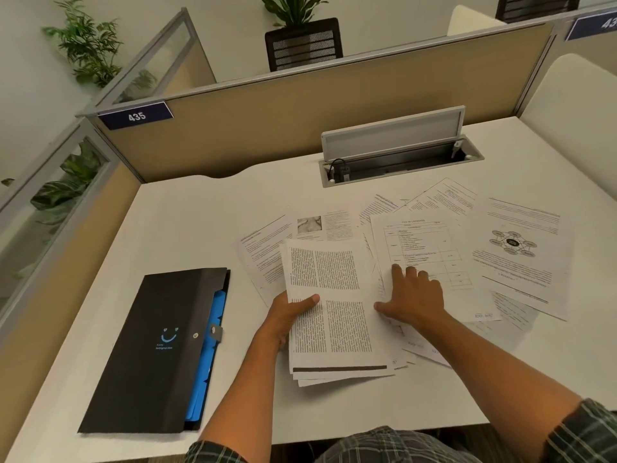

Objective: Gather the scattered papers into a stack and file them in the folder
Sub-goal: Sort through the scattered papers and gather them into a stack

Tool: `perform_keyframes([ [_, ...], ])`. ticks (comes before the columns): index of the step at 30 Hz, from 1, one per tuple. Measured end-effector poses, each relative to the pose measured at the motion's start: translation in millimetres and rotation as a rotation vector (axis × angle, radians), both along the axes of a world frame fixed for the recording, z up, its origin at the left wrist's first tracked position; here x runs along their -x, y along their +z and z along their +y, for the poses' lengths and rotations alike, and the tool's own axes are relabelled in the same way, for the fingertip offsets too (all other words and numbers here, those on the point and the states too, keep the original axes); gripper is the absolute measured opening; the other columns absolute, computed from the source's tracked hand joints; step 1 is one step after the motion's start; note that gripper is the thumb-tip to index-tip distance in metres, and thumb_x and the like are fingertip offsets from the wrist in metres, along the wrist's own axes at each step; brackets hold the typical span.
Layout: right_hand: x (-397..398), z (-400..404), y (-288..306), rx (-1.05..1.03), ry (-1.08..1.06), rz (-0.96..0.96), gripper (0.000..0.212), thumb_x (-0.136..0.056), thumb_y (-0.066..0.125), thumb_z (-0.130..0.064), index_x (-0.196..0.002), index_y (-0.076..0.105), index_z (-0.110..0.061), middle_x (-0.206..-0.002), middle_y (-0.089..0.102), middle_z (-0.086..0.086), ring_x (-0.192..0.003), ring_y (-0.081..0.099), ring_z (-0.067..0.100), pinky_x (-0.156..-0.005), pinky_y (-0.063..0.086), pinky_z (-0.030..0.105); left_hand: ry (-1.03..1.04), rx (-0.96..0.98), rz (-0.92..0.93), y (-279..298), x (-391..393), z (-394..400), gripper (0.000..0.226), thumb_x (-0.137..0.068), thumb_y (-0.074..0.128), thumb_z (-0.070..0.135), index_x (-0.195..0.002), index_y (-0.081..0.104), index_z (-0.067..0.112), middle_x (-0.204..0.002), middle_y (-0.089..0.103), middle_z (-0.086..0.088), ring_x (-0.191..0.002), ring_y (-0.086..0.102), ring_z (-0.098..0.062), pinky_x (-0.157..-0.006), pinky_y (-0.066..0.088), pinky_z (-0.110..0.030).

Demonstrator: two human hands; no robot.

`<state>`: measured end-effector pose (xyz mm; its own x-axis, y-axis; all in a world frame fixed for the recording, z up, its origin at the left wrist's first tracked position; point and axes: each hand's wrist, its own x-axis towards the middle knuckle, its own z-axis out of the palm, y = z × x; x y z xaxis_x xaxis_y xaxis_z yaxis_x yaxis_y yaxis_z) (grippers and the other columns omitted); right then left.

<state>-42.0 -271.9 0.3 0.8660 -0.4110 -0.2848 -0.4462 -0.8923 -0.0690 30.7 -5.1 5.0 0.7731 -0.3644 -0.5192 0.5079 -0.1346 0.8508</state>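
The person's left hand (287, 312) grips the left edge of a small stack of papers (337, 315), thumb laid across the top sheet and fingers curled underneath, so the sheets already collected stay together and lifted slightly off the surface (187, 222) while more are added. The right hand (414, 295) lies spread and flat, fingers straight, pressing on a table-of-contents sheet (424, 252) just beside the stack; that flat press looks chosen to slide the page sideways across the surface toward the held bundle rather than to pick it up, since a thin sheet lying flat is hard to pinch. More loose pages fan out around these: a diagram sheet (521, 252) to the far right, a page with a photo (320, 223) behind the stack, and others overlapping beneath at mixed angles, so much of the gathering appears to remain. The black folder (157, 345) rests well apart on the left of the surface, its flap shut by a snap tab and blue dividers (207, 355) showing along its right edge; it is probably parked there to keep the working area free until the stack is complete. At the back of the surface a cable tray (397, 155) stands with its lid raised, clear of the papers.
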Motion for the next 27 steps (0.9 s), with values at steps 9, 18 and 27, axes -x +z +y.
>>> perform_keyframes([
  [9, -5, 1, -2, 0.041, 0.019, -0.047, 0.102, -0.076, 0.062, -0.07, -0.155, 0.025, -0.018, -0.137, 0.057, 0.009, -0.116, 0.062, 0.028, -0.09, 0.053, 0.04, -0.119, -0.045, -0.053, 0, 7, -4, 0.05, -0.094, 0.074, 0.012, -0.141, 0.057, 0.014, -0.129, 0.073, -0.008, -0.114, 0.072, -0.023, -0.083, 0.062, -0.03],
  [18, -11, -2, 9, -0.079, -0.083, -0.062, 0.017, -0.082, 0.064, -0.034, -0.089, 0.062, -0.018, -0.07, 0.059, -0.007, -0.064, 0.059, 0.011, -0.056, 0.04, 0.024, -0.149, -0.1, -0.143, -5, 6, -2, 0.057, -0.093, 0.07, -0.004, -0.145, 0.051, 0.01, -0.136, 0.068, -0.013, -0.124, 0.066, -0.03, -0.103, 0.056, -0.046],
  [27, -9, 6, 25, -0.091, -0.1, -0.259, 0.016, -0.097, 0.057, -0.033, -0.088, 0.061, -0.021, -0.075, 0.064, -0.007, -0.062, 0.057, 0.013, -0.06, 0.045, 0.027, -0.101, -0.014, -0.206, 1, 4, -6, 0.06, -0.091, 0.058, -0.02, -0.13, 0.058, 0.026, -0.123, 0.073, 0.002, -0.113, 0.07, -0.017, -0.09, 0.062, -0.034],
])
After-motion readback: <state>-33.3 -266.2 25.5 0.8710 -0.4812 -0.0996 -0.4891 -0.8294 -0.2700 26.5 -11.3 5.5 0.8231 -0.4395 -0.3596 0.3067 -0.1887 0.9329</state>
